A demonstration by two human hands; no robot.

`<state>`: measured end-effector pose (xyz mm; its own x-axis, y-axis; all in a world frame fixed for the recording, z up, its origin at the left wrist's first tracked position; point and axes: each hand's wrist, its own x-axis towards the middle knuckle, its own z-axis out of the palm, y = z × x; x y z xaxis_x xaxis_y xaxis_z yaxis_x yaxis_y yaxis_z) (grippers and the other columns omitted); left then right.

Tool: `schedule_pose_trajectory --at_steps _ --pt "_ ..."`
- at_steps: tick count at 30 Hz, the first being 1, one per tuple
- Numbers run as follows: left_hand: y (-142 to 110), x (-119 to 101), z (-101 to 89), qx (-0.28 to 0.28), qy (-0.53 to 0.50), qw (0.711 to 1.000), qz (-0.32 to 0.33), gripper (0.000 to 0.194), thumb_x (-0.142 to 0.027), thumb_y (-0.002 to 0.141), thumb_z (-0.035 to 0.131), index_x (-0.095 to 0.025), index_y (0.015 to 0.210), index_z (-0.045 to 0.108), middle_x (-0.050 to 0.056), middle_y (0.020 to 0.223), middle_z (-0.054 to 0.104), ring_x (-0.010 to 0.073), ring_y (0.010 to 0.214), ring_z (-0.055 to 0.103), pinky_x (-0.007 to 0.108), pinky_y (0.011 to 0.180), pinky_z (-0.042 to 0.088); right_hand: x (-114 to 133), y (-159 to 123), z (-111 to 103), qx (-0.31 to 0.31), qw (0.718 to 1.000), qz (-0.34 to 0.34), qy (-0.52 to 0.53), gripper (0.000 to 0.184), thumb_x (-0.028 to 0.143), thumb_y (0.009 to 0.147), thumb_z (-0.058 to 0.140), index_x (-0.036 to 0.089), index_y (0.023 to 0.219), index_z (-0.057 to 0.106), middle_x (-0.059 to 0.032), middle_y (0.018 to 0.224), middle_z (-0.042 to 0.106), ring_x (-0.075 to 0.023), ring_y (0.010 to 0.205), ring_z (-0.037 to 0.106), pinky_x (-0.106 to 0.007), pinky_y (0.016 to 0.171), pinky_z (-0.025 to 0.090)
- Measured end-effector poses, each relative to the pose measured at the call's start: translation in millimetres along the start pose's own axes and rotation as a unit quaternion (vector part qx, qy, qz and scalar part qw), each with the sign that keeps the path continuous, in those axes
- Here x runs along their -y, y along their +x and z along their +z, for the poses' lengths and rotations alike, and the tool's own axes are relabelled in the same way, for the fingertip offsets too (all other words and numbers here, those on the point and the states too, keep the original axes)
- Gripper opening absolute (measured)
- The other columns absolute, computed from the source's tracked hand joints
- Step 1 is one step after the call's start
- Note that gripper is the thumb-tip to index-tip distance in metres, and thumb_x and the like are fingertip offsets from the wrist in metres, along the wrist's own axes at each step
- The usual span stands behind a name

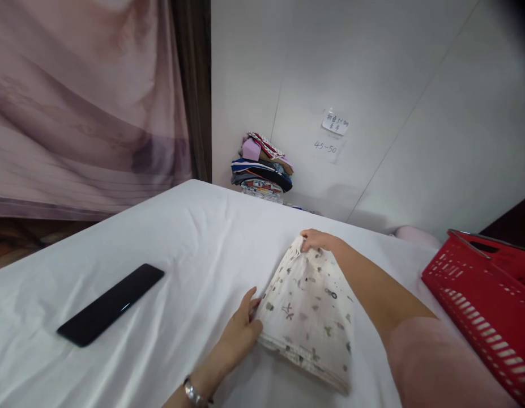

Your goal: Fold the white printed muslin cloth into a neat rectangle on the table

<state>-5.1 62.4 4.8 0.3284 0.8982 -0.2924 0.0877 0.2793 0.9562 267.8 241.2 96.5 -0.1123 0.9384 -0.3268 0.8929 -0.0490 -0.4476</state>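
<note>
A folded white garment (308, 317) with small scattered prints lies on the white sheet in front of me, several layers showing along its near edge. Its far end is bunched like a gathered waistband; I cannot tell exactly what kind of garment it is. My right hand (316, 239) is closed on that gathered far end. At the garment's left edge is my left hand (240, 328), its thumb and fingers about the edge layers, fingertips partly hidden by the cloth. A silver bracelet (195, 392) circles my left wrist.
A black flat slab (111, 305) lies on the white sheet (181, 238) to the left. Folded clothes (262, 164) are stacked by the wall at the far edge. A red plastic basket (483, 306) stands at right. Handwritten notes (335, 123) hang on the wall; a pink curtain (84, 102) hangs at left.
</note>
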Motion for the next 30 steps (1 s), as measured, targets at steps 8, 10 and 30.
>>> schedule_pose_trajectory --at_steps 8,10,30 --pt "9.9 -99.2 -31.9 -0.076 0.232 0.965 0.094 0.079 -0.012 0.063 0.050 -0.014 0.139 0.028 0.011 0.115 0.060 0.0227 0.093 0.059 0.031 0.079 0.045 36.6 -80.5 -84.9 -0.161 0.964 -0.152 0.150 0.067 0.012 0.057 0.066 0.015 0.121 0.051 -0.0039 0.095 0.066 -0.0172 0.084 0.060 -0.029 0.077 0.048" --pt "2.4 -143.6 -42.8 -0.163 0.352 0.900 0.199 0.081 -0.013 0.065 0.052 -0.019 0.141 0.024 0.009 0.122 0.057 0.0250 0.099 0.057 0.033 0.084 0.042 42.6 -100.0 -103.0 -0.258 0.929 -0.201 0.173 0.070 0.015 0.059 0.067 0.013 0.126 0.047 -0.0046 0.098 0.064 -0.0170 0.086 0.059 -0.031 0.080 0.047" --pt "-66.8 11.4 -46.0 -0.136 0.577 0.712 0.376 0.060 0.005 0.065 0.039 -0.017 0.120 0.052 0.007 0.109 0.062 0.0245 0.104 0.048 0.041 0.090 0.037 -63.5 -195.0 168.4 -0.257 0.946 -0.192 0.057 0.068 0.004 0.063 0.040 0.022 0.129 0.046 -0.0052 0.120 0.056 -0.0200 0.114 0.049 -0.039 0.099 0.039"
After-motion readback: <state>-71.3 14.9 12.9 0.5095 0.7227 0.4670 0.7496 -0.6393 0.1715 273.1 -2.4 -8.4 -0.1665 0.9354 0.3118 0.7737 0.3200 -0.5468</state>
